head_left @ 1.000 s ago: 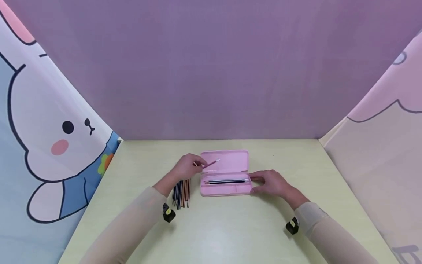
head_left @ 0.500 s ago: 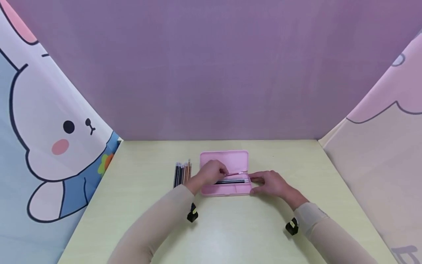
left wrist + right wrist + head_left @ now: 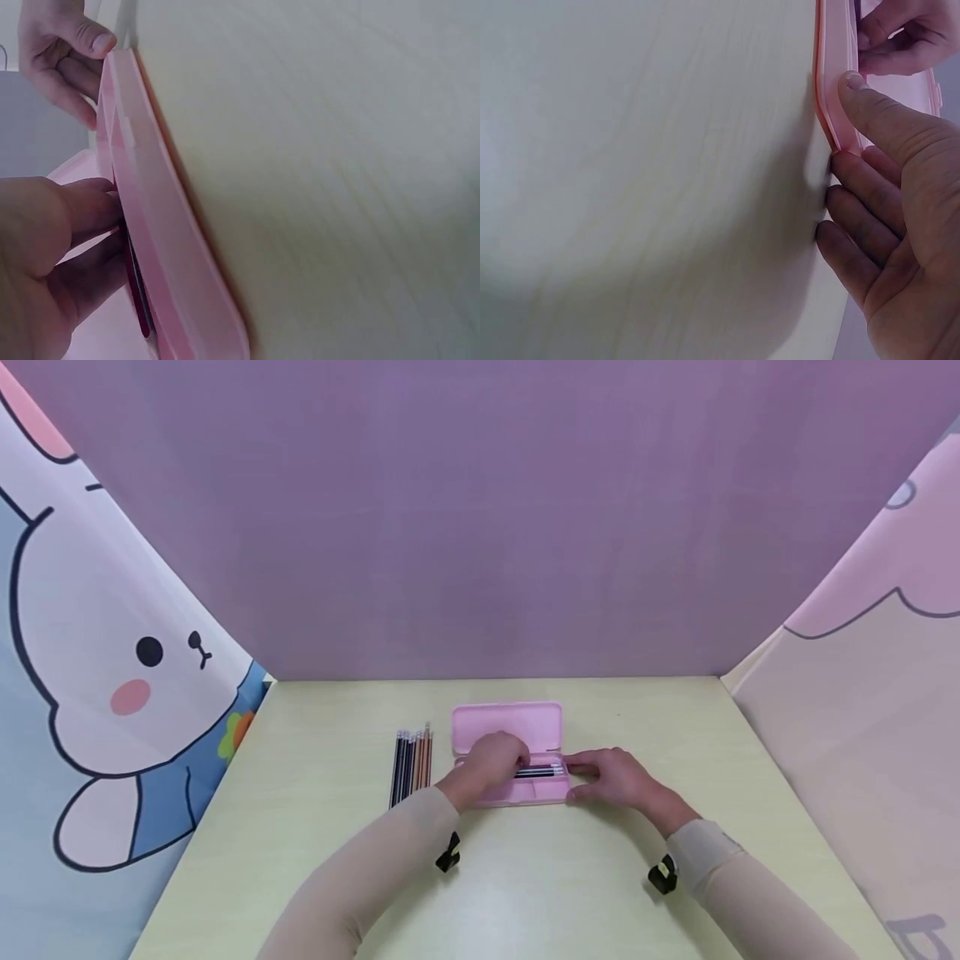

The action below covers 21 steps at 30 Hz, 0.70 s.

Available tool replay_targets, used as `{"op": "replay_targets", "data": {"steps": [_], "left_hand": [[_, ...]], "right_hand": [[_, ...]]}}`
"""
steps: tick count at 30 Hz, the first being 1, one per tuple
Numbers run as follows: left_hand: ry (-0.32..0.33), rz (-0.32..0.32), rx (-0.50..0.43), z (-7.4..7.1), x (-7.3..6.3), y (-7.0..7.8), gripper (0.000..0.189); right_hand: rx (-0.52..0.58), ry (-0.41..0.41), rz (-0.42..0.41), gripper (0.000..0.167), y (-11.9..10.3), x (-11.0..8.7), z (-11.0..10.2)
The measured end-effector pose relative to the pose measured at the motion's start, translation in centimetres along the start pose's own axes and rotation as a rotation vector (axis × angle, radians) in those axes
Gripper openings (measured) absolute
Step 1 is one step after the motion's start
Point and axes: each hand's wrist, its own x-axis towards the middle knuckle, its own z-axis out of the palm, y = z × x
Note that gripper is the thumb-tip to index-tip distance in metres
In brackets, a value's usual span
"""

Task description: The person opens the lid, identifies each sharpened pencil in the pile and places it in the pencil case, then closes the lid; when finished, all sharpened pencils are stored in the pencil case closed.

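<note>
A pink pencil case (image 3: 551, 789) lies with its lid (image 3: 507, 718) raised toward the back. My left hand (image 3: 495, 758) reaches down into its rear compartment, fingers bent. In the left wrist view those fingers pinch a dark red pencil (image 3: 141, 300) low along the inside of the case; the hand covers it in the head view. Dark pencils (image 3: 540, 772) show in the same compartment, to the right of the hand. My right hand (image 3: 613, 774) grips the case's right end, thumb on the front corner and fingers around the end wall.
Left of the case, a row of several dark and brown pencils (image 3: 411, 764) lies on the pale wooden table (image 3: 510, 893); the left sleeve hides their near ends. A purple panel (image 3: 495, 527) stands behind the table, with printed cartoon panels on both sides.
My left hand has carried the red pencil rightward from over the lid's left side and lowered it into the rear compartment. The right hand has stayed at the case's right end.
</note>
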Motion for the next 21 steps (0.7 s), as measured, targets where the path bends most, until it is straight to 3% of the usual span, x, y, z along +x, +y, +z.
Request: {"op": "replay_targets", "data": {"steps": [7,13,17,21], "left_hand": [[0.047,-0.006,0.069,0.8,-0.1,0.4,0.018],[0.009,-0.002,0.192,0.5,-0.5,1.1,0.015],[-0.003,-0.024,0.099,0.1,-0.9,1.1,0.019],[0.014,-0.049,-0.073,-0.7,-1.6,0.6,0.026]], "right_hand": [[0.002,-0.007,0.006,0.067,0.1,0.1,0.1],[0.0,-0.026,0.03,0.067,0.2,0.2,0.2],[0.008,-0.024,0.029,0.066,0.1,0.2,0.2],[0.015,-0.019,0.026,0.066,0.1,0.2,0.2]]}}
